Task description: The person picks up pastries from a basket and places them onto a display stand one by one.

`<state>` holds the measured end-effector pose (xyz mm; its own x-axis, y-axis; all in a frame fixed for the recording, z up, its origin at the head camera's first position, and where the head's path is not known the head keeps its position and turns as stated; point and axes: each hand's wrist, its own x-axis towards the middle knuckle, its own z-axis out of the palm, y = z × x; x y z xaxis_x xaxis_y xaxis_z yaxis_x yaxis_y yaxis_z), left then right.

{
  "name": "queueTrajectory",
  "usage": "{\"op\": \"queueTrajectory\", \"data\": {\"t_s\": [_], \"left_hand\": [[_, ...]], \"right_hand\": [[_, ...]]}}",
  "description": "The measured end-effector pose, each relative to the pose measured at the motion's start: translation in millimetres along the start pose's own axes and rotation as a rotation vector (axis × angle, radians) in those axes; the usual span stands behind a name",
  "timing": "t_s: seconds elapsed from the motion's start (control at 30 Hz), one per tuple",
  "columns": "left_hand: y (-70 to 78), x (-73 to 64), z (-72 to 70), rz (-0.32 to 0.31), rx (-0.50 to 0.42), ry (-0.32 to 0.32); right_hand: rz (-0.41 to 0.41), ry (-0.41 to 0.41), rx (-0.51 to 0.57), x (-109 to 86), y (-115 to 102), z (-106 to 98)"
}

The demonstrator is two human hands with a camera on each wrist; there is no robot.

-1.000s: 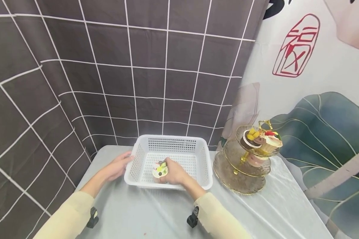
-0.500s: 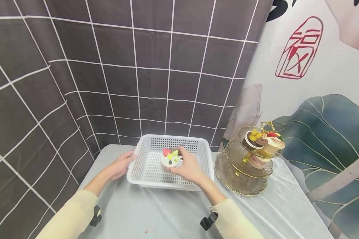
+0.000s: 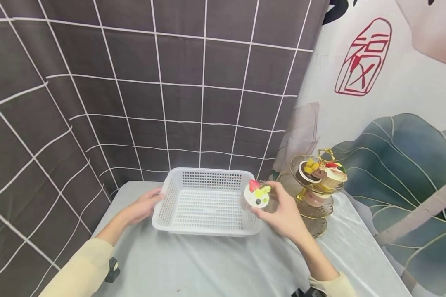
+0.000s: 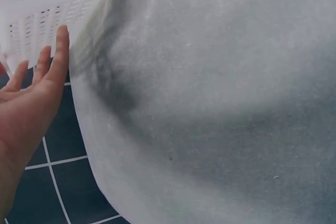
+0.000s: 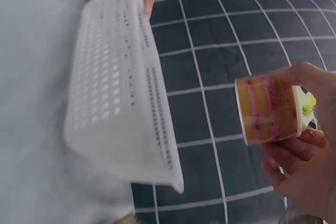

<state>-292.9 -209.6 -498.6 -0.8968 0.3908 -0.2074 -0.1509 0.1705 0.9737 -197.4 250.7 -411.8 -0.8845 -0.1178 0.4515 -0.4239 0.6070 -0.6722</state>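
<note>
My right hand (image 3: pixel 284 212) holds a small round layered cake cup (image 3: pixel 257 195) between thumb and fingers, over the right rim of a white plastic basket (image 3: pixel 208 232). Strawberry and green fruit pieces top the white cream. In the right wrist view the cake cup (image 5: pixel 268 109) shows yellow and pink layers and is apart from the basket (image 5: pixel 105 77). My left hand (image 3: pixel 143 206) touches the basket's left side; in the left wrist view that hand (image 4: pixel 34 95) has its fingers extended along the perforated wall.
A tiered glass stand (image 3: pixel 316 226) with gold trim is on the right of the grey cloth-covered table (image 3: pixel 208 268). Its top tier carries a chocolate cup dessert (image 3: pixel 307 171) with yellow fruit and a cream cupcake (image 3: pixel 333 175); a pink dessert (image 3: pixel 316 199) lies below.
My right hand has lifted the cake cup from inside the basket and carried it right, over the rim towards the stand. The left hand has stayed at the basket's left side.
</note>
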Motion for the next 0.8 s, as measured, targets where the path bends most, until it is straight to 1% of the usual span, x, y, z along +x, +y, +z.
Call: {"op": "queueTrajectory", "data": {"t_s": [0.23,0.3,0.4,0.47,0.57,0.67,0.8], "left_hand": [[-0.6,2.3,-2.5,-0.024,-0.008,-0.002],[-1.2,4.3,-3.1,-0.02,0.004,-0.02],[-2.0,2.8,-5.9,-0.018,0.007,-0.026],[-1.9,1.8,-7.4,-0.014,0.013,-0.03],[-1.4,0.4,-8.6,-0.022,0.016,-0.021],[-0.6,-0.2,-7.6,-0.021,0.009,-0.024],[-0.6,0.3,-4.2,-0.015,-0.013,-0.029]], "right_hand": [[0.064,0.119,-0.034,-34.2,18.4,-28.7],[0.076,0.152,-0.027,-41.6,23.3,-35.5],[0.079,0.185,-0.004,-48.0,28.1,-43.2],[0.085,0.192,0.021,-50.1,31.7,-47.3],[0.116,0.183,0.018,-51.4,37.9,-51.5],[0.169,0.159,0.035,-50.8,43.6,-54.4],[0.263,0.141,0.08,-49.1,46.9,-57.7]]}}
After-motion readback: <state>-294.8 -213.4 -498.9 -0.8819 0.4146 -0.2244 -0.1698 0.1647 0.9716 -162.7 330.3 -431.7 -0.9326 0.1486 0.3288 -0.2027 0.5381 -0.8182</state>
